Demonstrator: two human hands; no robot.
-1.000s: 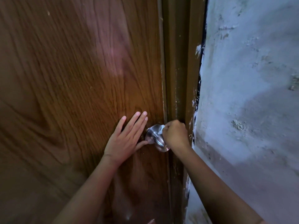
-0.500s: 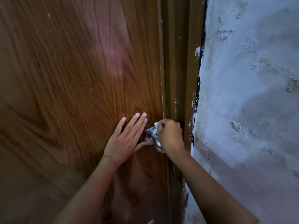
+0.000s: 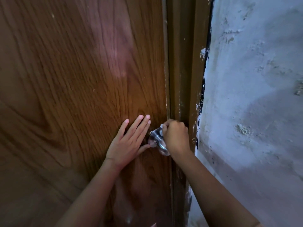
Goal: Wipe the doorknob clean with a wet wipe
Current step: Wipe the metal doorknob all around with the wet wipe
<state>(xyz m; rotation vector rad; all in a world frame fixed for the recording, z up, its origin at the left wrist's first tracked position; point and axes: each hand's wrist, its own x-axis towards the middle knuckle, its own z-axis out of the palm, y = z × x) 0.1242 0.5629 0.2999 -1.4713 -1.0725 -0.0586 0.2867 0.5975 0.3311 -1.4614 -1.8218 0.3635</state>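
Both hands stay: left hand [image 3: 127, 143] flat on door [image 3: 65, 95], right hand [image 3: 176, 136] fingers gripping wipe [image 3: 162, 125] atop doorknob [image 3: 156, 140].

The brown wood-grain door [image 3: 73, 95] fills the left; right of it stands the dark wooden door frame [image 3: 183, 71], then the rough pale plaster wall [image 3: 254, 95]. The round silver metal doorknob [image 3: 156, 139] sits at the door's right edge, between the left hand [image 3: 129, 143], flat on the door, and the right hand [image 3: 176, 136], which holds the white wet wipe [image 3: 162, 125] against the knob's top.

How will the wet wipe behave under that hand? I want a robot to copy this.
The wet wipe is bunched in the right hand, so it is probably floppy. The metal doorknob looks smooth; the wipe may slide.
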